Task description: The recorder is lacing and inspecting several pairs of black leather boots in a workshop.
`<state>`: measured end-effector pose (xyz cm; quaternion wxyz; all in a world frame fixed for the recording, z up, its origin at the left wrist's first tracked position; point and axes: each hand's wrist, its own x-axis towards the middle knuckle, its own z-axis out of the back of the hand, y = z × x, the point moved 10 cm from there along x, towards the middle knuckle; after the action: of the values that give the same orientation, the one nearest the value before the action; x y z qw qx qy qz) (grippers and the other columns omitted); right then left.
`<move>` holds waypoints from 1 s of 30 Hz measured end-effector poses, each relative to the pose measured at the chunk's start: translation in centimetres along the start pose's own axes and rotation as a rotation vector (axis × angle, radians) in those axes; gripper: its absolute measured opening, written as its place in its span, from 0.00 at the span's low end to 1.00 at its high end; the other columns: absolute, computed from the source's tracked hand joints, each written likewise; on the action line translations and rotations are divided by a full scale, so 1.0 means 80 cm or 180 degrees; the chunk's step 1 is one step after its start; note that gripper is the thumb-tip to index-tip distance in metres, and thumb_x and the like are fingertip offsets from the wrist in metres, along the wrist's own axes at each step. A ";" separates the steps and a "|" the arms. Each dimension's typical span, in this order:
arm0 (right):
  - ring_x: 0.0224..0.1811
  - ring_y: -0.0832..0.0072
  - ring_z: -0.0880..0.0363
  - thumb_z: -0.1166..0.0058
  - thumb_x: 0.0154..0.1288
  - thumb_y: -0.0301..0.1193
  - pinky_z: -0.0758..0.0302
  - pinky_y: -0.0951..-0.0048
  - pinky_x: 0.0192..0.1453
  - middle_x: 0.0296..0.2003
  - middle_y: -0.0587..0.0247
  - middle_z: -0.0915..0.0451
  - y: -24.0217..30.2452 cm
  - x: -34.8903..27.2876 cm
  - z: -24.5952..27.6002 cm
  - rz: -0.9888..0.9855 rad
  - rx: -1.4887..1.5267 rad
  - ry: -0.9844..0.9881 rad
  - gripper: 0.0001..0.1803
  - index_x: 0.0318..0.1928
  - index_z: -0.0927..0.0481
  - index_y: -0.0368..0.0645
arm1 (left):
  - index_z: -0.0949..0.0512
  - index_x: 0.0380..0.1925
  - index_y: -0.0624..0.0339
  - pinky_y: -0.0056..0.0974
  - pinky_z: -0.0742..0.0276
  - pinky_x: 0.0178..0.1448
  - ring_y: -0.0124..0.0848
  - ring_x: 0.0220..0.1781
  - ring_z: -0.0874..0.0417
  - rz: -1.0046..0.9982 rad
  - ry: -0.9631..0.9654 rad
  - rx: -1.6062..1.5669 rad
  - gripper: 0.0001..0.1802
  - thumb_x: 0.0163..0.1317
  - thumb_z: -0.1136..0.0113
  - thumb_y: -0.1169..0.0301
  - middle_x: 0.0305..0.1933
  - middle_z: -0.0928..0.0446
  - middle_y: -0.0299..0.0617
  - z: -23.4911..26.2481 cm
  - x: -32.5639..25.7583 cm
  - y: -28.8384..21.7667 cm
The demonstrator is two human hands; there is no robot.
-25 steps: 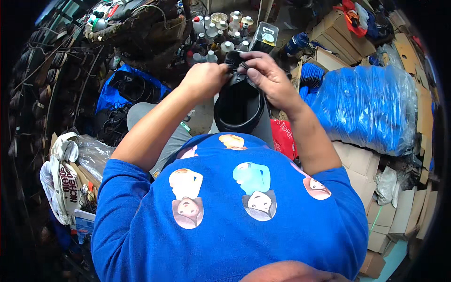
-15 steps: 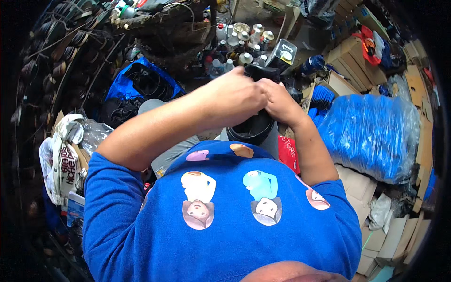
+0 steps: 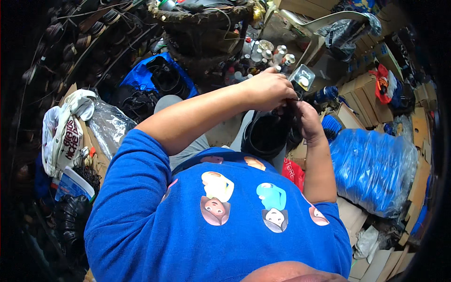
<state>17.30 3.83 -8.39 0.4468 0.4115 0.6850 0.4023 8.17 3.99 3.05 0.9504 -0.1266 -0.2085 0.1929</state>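
Observation:
A black boot [image 3: 267,134] rests on my lap between my grey-clad knees, its round opening turned up toward me. At the boot's far end my two hands come together. My left hand [image 3: 273,90] has its fingers curled and pinched over the dark upper part; what lies between the fingertips is hidden. On the boot's right side my right hand [image 3: 307,121] is closed, its thumb and fingers against the black material. The fingertips of both hands nearly touch, and the spot where they work is shaded.
Bottles [image 3: 277,57] and a square clear-topped container [image 3: 302,77] stand beyond my hands. To the right lie a plastic-wrapped blue bundle [image 3: 373,169] and cardboard boxes [image 3: 364,96]. A blue bag [image 3: 181,70] holding black items and a cluttered round stand [image 3: 202,37] are ahead left.
Both hands and the boot have shifted right in the picture, and the whole view has turned somewhat. The left hand's fingers have moved to the boot's right edge, beside the right hand.

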 end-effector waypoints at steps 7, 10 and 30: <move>0.39 0.73 0.22 0.53 0.65 0.32 0.27 0.72 0.48 0.36 0.59 0.20 0.019 0.006 -0.025 0.0026 -0.0351 0.0127 0.14 0.43 0.24 0.32 | 0.23 0.30 0.58 0.44 0.29 0.46 0.44 0.41 0.23 0.0028 -0.0423 -0.0414 0.10 0.46 0.38 0.70 0.33 0.24 0.45 0.002 -0.013 0.030; 0.36 0.75 0.21 0.48 0.62 0.30 0.27 0.74 0.46 0.34 0.61 0.20 0.022 0.000 -0.018 0.0113 -0.0159 -0.0060 0.12 0.41 0.23 0.34 | 0.24 0.31 0.60 0.44 0.30 0.48 0.45 0.42 0.25 0.0171 -0.0367 -0.0748 0.09 0.49 0.40 0.73 0.33 0.26 0.46 -0.001 -0.019 0.039; 0.34 0.79 0.24 0.47 0.59 0.25 0.28 0.78 0.43 0.32 0.64 0.22 0.012 0.001 0.006 0.0342 0.0181 -0.0600 0.04 0.35 0.26 0.40 | 0.34 0.50 0.59 0.35 0.31 0.55 0.29 0.52 0.26 0.1255 -0.0439 -0.3268 0.23 0.53 0.39 0.76 0.46 0.25 0.41 -0.040 -0.034 0.067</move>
<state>17.93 4.27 -7.69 0.4751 0.4961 0.6281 0.3656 5.59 7.14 -2.46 0.6967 -0.5974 -0.3099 0.2486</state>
